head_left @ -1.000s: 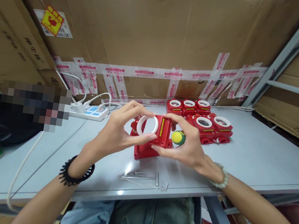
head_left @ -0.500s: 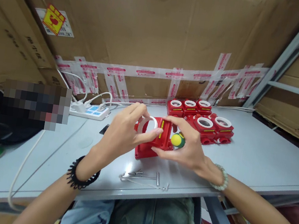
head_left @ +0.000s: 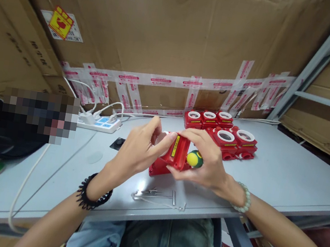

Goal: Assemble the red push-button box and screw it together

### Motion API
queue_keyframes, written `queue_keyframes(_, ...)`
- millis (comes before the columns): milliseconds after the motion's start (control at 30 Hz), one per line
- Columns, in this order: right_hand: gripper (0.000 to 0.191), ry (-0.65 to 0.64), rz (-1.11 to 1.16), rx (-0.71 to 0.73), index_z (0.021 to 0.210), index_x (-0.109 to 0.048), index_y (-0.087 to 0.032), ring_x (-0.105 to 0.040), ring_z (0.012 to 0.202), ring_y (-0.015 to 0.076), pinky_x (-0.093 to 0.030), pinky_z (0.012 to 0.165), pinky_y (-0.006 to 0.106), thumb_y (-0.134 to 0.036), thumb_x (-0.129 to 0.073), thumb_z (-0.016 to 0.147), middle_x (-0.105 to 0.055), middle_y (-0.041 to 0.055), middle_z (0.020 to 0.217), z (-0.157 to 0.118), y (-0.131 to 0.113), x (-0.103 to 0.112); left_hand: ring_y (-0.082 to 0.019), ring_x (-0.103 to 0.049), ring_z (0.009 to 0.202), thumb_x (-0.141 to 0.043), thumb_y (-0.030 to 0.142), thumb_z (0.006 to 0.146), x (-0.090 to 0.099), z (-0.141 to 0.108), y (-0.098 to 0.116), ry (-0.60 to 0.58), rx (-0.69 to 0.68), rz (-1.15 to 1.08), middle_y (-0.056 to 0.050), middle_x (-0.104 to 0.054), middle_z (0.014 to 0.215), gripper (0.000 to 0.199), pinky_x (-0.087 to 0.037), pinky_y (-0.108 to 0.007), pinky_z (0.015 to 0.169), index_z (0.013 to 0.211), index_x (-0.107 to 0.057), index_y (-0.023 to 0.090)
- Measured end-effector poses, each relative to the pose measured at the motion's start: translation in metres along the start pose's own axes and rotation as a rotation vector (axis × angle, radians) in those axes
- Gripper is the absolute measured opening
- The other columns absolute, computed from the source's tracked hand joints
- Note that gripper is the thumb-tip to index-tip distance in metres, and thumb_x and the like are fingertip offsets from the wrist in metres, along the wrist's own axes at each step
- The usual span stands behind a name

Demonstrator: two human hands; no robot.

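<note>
My left hand [head_left: 145, 145] is closed around the white ring [head_left: 166, 143] on a red housing cover [head_left: 180, 153], its thumb lying across the ring. My right hand [head_left: 206, 159] grips the cover's right side between thumb and fingers. The cover is tilted over a red box base [head_left: 159, 167] on the table; whether the two touch is hidden. Inside the curve of my right hand is a screwdriver [head_left: 194, 158] with a yellow and green handle; its shaft is out of sight. In front of the base lie a metal T-shaped wrench [head_left: 156, 197] and several small screws [head_left: 152, 190].
Several red boxes with white rings [head_left: 226, 136] stand at the back right. A power strip [head_left: 102, 123] with white plugs sits at the back left, near a small black piece [head_left: 117, 143] and a clear disc [head_left: 95, 157]. Cardboard [head_left: 172, 37] walls the table's back.
The red cover has tipped, so its ring opening faces away more and its right side shows. My left hand has rotated slightly with the ring. The small black piece shows more fully.
</note>
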State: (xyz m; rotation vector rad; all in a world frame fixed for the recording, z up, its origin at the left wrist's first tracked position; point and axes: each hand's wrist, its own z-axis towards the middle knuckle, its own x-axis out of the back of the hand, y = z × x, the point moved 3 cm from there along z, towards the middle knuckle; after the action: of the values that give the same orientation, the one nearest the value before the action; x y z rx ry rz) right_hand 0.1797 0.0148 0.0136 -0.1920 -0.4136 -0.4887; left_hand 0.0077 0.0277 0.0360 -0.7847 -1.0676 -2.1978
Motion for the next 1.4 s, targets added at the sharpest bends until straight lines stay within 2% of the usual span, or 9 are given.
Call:
queue_keyframes(233, 0.063, 0.021, 0.123, -0.058, 0.119, -0.057, -0.02, -0.064, 0.098, 0.0247, -0.054, 0.088, 0.042, -0.038, -0.079, 0.063, -0.067, 0.0103, 0.109, 0.005, 0.001, 0.006, -0.012, -0.046, 0.063, -0.049, 0.044, 0.095, 0.001, -0.003, 0.004, 0.034, -0.139, -0.122, 0.002, -0.053, 0.073, 0.027, -0.038, -0.027, 0.06, 0.084, -0.047, 0.02)
queue_keyframes(333, 0.057, -0.014, 0.354, -0.234, 0.116, -0.06, -0.019, -0.065, 0.085, 0.0203, -0.054, 0.077, 0.036, -0.041, -0.077, 0.066, -0.068, 0.0063, 0.1, 0.006, 0.01, 0.01, -0.014, -0.049, 0.075, -0.05, 0.042, 0.096, 0.001, -0.006, 0.006, -0.004, -0.362, -0.232, -0.001, -0.054, 0.088, 0.023, -0.043, -0.028, 0.07, 0.099, -0.052, 0.019)
queue_keyframes(467, 0.042, -0.097, 0.758, -0.508, 0.105, -0.066, -0.019, -0.06, 0.07, 0.0141, -0.05, 0.063, 0.028, -0.05, -0.065, 0.077, -0.068, 0.0026, 0.087, 0.006, 0.019, 0.012, -0.02, -0.052, 0.104, -0.062, 0.041, 0.091, 0.0, -0.009, 0.006, -0.091, -0.557, -0.414, -0.009, -0.052, 0.116, 0.041, -0.047, -0.034, 0.087, 0.125, -0.048, 0.022)
queue_keyframes(700, 0.045, -0.284, 1.112, -0.789, 0.071, -0.058, -0.019, -0.039, 0.039, 0.0088, -0.04, 0.042, 0.024, -0.063, -0.052, 0.081, -0.047, -0.0045, 0.047, 0.005, 0.015, 0.002, -0.022, -0.056, 0.115, -0.073, 0.024, 0.083, 0.011, -0.014, 0.016, -0.068, -0.722, -0.407, -0.008, -0.057, 0.122, 0.039, -0.049, -0.039, 0.1, 0.12, -0.06, 0.028)
queue_keyframes(800, 0.05, -0.307, 1.109, -0.807, 0.061, -0.051, -0.02, -0.041, 0.04, 0.0097, -0.04, 0.041, 0.025, -0.066, -0.051, 0.08, -0.046, -0.0029, 0.046, 0.006, 0.015, 0.002, -0.024, -0.055, 0.121, -0.07, 0.021, 0.086, 0.015, -0.015, 0.016, -0.115, -0.703, -0.376, -0.007, -0.058, 0.13, 0.041, -0.047, -0.042, 0.105, 0.123, -0.061, 0.033)
queue_keyframes(933, 0.048, -0.244, 0.919, -0.805, 0.084, -0.063, -0.019, -0.042, 0.041, 0.0098, -0.033, 0.037, 0.023, -0.066, -0.057, 0.076, -0.049, -0.0038, 0.05, 0.008, 0.018, 0.004, -0.031, -0.049, 0.129, -0.078, 0.045, 0.075, 0.015, -0.013, 0.01, -0.053, -0.528, -0.461, -0.01, -0.05, 0.142, 0.069, -0.047, -0.047, 0.104, 0.137, -0.05, 0.034)
queue_keyframes(1100, 0.045, -0.153, 0.806, -0.746, 0.084, -0.066, -0.017, -0.054, 0.057, 0.0121, -0.042, 0.047, 0.024, -0.061, -0.064, 0.071, -0.06, 0.0007, 0.066, 0.014, 0.02, 0.008, -0.024, -0.059, 0.112, -0.072, 0.03, 0.084, 0.012, -0.01, 0.007, -0.041, -0.439, -0.369, -0.009, -0.064, 0.121, 0.044, -0.051, -0.039, 0.095, 0.126, -0.061, 0.03)
queue_keyframes(1233, 0.044, -0.169, 0.798, -0.745, 0.089, -0.067, -0.016, -0.048, 0.052, 0.0101, -0.038, 0.044, 0.023, -0.058, -0.062, 0.075, -0.057, -0.0011, 0.062, 0.013, 0.021, 0.007, -0.026, -0.05, 0.131, -0.072, 0.02, 0.083, 0.011, -0.01, 0.004, -0.165, -0.508, -0.45, -0.006, -0.056, 0.14, 0.054, -0.041, -0.044, 0.111, 0.133, -0.057, 0.035)
queue_keyframes(1400, 0.036, -0.132, 0.772, -0.65, 0.101, -0.065, -0.017, -0.044, 0.051, 0.0073, -0.039, 0.046, 0.021, -0.045, -0.064, 0.078, -0.052, -0.0048, 0.06, 0.011, 0.021, 0.007, -0.026, -0.053, 0.125, -0.065, 0.031, 0.09, 0.008, -0.004, -0.006, -0.112, -0.281, -0.53, -0.009, -0.056, 0.138, 0.045, -0.049, -0.043, 0.101, 0.134, -0.056, 0.032)
